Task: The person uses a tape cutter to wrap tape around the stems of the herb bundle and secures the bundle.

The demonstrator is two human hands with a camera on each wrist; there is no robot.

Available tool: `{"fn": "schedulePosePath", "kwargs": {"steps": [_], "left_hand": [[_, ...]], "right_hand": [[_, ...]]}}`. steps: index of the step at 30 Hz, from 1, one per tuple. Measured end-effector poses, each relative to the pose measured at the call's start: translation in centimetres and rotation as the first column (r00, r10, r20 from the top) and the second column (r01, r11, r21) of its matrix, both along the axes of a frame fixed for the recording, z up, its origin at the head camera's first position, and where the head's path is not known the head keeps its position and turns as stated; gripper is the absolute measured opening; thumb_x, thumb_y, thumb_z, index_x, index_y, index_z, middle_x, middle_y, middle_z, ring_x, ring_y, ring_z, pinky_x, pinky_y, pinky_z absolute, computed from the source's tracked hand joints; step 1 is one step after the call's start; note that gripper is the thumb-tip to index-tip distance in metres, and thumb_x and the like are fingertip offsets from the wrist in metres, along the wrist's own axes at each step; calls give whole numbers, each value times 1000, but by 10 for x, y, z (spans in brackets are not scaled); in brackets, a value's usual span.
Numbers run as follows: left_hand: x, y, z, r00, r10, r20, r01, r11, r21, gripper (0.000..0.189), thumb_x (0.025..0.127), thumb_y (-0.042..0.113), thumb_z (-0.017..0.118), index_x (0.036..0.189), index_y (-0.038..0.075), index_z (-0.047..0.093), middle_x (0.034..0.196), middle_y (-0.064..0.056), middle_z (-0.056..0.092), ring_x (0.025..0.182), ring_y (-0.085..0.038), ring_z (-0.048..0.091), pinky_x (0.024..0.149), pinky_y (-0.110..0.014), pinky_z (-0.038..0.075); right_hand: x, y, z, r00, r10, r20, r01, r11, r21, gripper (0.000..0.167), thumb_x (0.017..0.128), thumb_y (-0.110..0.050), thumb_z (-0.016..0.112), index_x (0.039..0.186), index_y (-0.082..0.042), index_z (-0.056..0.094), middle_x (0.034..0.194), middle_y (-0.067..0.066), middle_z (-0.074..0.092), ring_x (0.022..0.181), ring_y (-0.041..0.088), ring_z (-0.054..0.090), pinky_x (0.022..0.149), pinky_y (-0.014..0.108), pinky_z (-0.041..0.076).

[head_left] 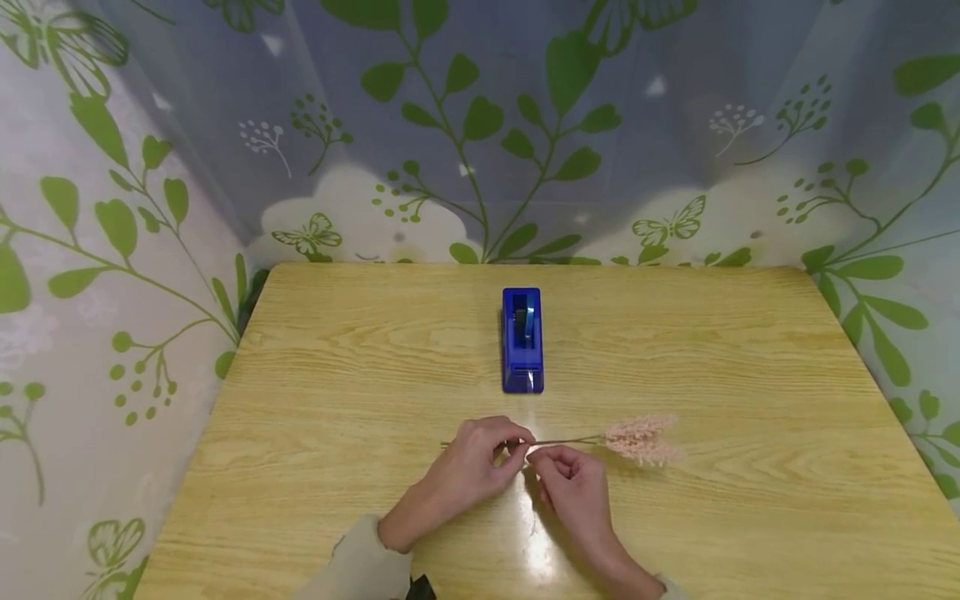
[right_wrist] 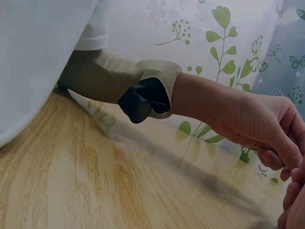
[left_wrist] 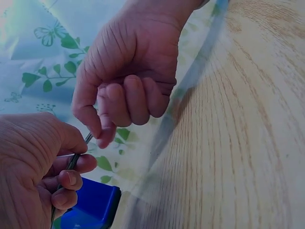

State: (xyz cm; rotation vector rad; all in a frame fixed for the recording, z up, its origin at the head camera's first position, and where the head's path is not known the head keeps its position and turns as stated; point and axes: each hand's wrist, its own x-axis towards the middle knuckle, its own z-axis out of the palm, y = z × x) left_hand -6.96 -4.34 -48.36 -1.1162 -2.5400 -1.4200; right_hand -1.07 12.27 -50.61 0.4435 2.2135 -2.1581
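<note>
A sprig of pale pink artificial flowers [head_left: 641,439] lies crosswise in the head view, its fluffy heads to the right. My left hand [head_left: 480,454] grips its thin dark stems [left_wrist: 71,164], whose ends stick out beyond the hand to the left. The left wrist view shows the fingers curled round them. My right hand [head_left: 577,492] has thumb and forefinger pinched together at the stems, right beside the left fingertips, with its other fingers curled in. Whether a strip of tape is between those fingertips I cannot tell. Beyond both hands stands a blue tape dispenser [head_left: 522,342].
The wood-grain table [head_left: 337,358] reflects a bright glare in front of the hands. Patterned curtain cloth [head_left: 480,167] with green leaves and butterflies surrounds its back and sides. A black device [right_wrist: 138,100] sits on the left wrist over a light sleeve [head_left: 367,567].
</note>
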Motion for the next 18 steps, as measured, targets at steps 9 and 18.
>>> {"fn": "schedulePosePath", "kwargs": {"steps": [9, 18], "left_hand": [[0, -1, -3, 1000, 0, 14, 0, 1000, -10, 12, 91, -2, 74, 100, 6, 79, 87, -2, 75, 65, -5, 56, 55, -12, 45], [-1, 0, -3, 1000, -2, 13, 2, 1000, 10, 13, 92, -2, 74, 101, 5, 79, 88, -3, 75, 68, -1, 55, 56, -12, 46]], "right_hand": [[0, -4, -3, 998, -64, 7, 65, 985, -157, 20, 97, -4, 70, 98, 16, 70, 50, -5, 52, 43, 4, 44, 42, 16, 33], [0, -4, -5, 997, -60, 45, 74, 892, -445, 10, 95, -5, 71, 85, -2, 70, 51, -7, 44, 46, 6, 36, 47, 20, 27]]}}
